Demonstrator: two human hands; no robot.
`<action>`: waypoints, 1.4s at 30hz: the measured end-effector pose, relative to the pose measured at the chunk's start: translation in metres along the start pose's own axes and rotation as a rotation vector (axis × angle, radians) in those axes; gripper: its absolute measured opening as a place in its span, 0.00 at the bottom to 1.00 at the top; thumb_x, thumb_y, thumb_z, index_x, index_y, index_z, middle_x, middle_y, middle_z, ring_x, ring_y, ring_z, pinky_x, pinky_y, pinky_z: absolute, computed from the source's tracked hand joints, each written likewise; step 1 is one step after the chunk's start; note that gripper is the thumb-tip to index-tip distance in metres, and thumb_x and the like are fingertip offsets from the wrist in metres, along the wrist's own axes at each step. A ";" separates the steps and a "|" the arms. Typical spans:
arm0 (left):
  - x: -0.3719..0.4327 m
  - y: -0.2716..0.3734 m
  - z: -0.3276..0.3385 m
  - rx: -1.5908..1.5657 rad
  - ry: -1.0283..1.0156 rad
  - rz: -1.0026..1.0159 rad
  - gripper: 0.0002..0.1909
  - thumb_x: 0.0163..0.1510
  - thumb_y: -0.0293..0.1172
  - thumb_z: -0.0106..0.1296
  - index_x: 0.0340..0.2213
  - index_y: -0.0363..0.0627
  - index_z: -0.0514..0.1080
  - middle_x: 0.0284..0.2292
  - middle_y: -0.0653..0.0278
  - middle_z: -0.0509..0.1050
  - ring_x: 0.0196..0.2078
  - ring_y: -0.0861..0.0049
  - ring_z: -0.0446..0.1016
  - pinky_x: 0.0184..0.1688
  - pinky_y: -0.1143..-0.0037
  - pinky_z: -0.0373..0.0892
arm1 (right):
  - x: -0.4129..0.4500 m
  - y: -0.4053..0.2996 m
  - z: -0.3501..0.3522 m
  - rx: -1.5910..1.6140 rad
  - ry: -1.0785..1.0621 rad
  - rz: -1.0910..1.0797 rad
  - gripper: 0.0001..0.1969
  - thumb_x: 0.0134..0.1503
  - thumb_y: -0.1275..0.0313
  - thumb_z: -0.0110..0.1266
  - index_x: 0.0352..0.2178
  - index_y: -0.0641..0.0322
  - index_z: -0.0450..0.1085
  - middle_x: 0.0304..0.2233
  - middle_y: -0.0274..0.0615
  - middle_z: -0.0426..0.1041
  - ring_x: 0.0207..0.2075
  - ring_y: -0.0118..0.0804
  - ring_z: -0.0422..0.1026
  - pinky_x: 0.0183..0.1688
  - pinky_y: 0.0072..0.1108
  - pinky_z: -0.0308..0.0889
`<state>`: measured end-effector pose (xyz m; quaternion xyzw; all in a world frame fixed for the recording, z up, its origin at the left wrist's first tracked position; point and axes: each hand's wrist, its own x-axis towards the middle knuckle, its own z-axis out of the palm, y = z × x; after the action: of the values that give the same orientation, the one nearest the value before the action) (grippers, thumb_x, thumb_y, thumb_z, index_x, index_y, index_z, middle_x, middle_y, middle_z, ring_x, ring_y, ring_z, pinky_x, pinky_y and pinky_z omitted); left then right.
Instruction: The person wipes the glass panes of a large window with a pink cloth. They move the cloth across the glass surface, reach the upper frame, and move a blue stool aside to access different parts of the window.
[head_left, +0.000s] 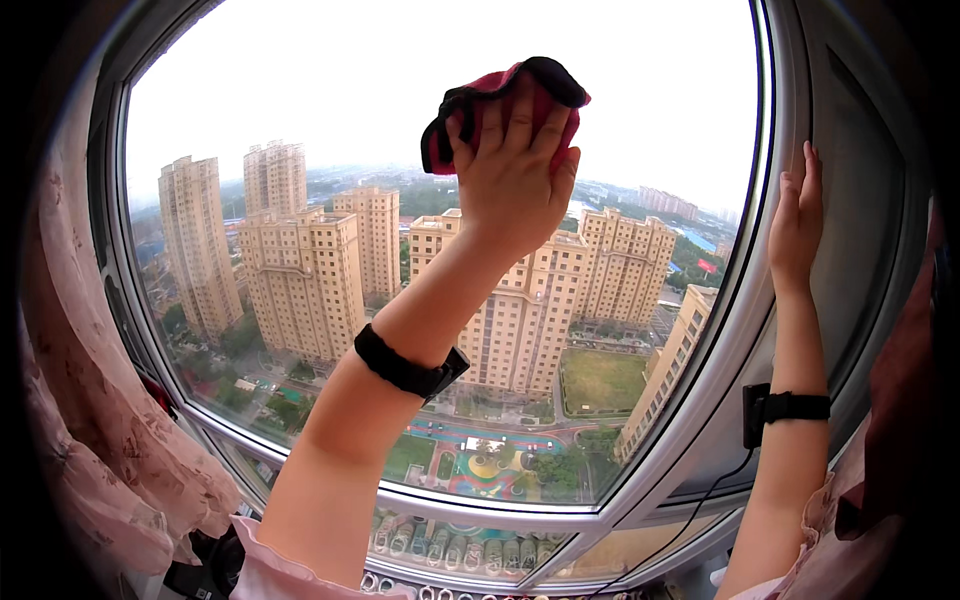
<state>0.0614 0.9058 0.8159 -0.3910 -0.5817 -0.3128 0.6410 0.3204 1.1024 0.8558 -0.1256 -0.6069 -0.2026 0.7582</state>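
Observation:
My left hand (517, 176) is raised in the middle of the view with its fingers spread over a red cloth with black edging (499, 86). The cloth lies bunched against the window pane (360, 97), its top edge folding out past my fingertips. At the right, my right hand (799, 214) rests upright along the white window frame (757, 300), nothing held in it. Its palm side is partly hidden. Each forearm wears a black strap (397, 367) with a small dark device.
Pink patterned curtains (97, 420) hang at the left, and a dark red curtain (900, 390) at the right. A black cable (690, 517) runs down from the right forearm's device. Several shoes (465, 553) stand in rows below the window. High-rise buildings (300, 277) are outside.

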 end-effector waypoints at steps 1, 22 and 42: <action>0.011 0.018 0.007 -0.035 0.029 0.057 0.26 0.61 0.52 0.30 0.58 0.64 0.59 0.61 0.54 0.53 0.61 0.50 0.53 0.59 0.41 0.41 | -0.002 -0.006 -0.005 0.155 -0.014 0.103 0.26 0.62 0.62 0.35 0.58 0.63 0.55 0.60 0.51 0.56 0.63 0.47 0.53 0.64 0.32 0.48; -0.090 0.146 0.011 -0.304 -0.340 0.968 0.21 0.58 0.48 0.38 0.51 0.64 0.67 0.51 0.79 0.67 0.56 0.76 0.61 0.65 0.52 0.36 | -0.038 -0.011 -0.031 0.447 -0.031 0.165 0.17 0.57 0.79 0.33 0.43 0.70 0.67 0.50 0.50 0.69 0.54 0.38 0.66 0.60 0.26 0.57; -0.111 -0.184 -0.079 -0.136 -0.026 -0.476 0.25 0.63 0.45 0.32 0.58 0.53 0.59 0.60 0.50 0.56 0.63 0.50 0.50 0.63 0.58 0.45 | -0.029 -0.006 -0.029 0.415 0.019 0.117 0.16 0.60 0.71 0.35 0.41 0.61 0.71 0.48 0.43 0.72 0.53 0.35 0.69 0.58 0.24 0.60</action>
<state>-0.0703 0.7394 0.7293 -0.2890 -0.6432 -0.4885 0.5139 0.3375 1.0888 0.8207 0.0002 -0.6201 -0.0302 0.7839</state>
